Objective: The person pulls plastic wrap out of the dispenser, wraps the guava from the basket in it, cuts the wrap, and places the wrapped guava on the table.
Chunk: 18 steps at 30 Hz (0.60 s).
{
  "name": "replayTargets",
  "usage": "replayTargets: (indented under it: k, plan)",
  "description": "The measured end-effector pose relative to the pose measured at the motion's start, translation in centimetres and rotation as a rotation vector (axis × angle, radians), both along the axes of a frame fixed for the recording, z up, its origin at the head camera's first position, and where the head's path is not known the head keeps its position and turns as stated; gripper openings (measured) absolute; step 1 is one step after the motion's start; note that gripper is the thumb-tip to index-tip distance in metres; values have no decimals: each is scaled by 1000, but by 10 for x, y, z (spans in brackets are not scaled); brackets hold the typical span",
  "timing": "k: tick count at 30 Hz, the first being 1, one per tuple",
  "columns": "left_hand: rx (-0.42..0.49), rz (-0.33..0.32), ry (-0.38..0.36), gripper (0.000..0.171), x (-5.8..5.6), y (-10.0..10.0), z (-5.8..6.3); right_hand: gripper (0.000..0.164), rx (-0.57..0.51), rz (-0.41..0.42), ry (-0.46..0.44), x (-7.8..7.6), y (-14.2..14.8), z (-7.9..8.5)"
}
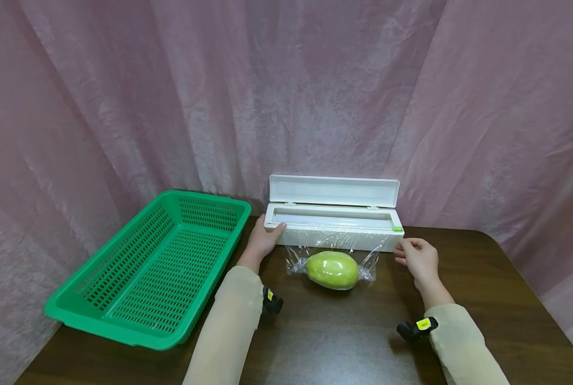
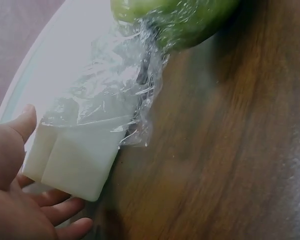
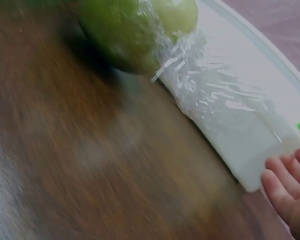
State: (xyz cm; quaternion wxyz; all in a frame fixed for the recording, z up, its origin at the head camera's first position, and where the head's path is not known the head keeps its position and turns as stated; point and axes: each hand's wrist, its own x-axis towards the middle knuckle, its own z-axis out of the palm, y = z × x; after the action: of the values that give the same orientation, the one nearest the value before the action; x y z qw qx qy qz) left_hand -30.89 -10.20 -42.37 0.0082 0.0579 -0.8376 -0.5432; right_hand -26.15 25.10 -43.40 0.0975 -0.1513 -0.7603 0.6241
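Note:
A white cling film dispenser box (image 1: 334, 237) stands at the back of the table with its lid (image 1: 334, 191) raised. In front of it lies an oblong yellow-green fruit (image 1: 332, 270), wrapped in clear cling film (image 2: 112, 85) that bunches at both ends and stretches up to the box front. My left hand (image 1: 264, 238) holds the box's left end, its thumb by the top edge and its fingers (image 2: 60, 212) around the end. At the opposite end, my right hand (image 1: 418, 259) has loosely bent fingers (image 3: 280, 185) right at the box corner.
A large green slatted plastic basket (image 1: 209, 272) stands on the left of the dark wooden table (image 1: 334, 342). Pink curtains (image 1: 334, 96) hang close behind the box. A small green tab (image 1: 397, 229) sits at the box's right front edge.

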Motion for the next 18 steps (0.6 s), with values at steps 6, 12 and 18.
replayTargets:
  k: [6,12,18]
  plan:
    - [48,82,26,79,7,2,-2,59,-229,237,-71,3,-4,-1]
    - [86,208,79,70,17,5,-4,40,-381,306,-79,0,-9,-6]
    - [31,281,114,56,27,8,-4,5,-438,247,-17,-3,-16,-4]
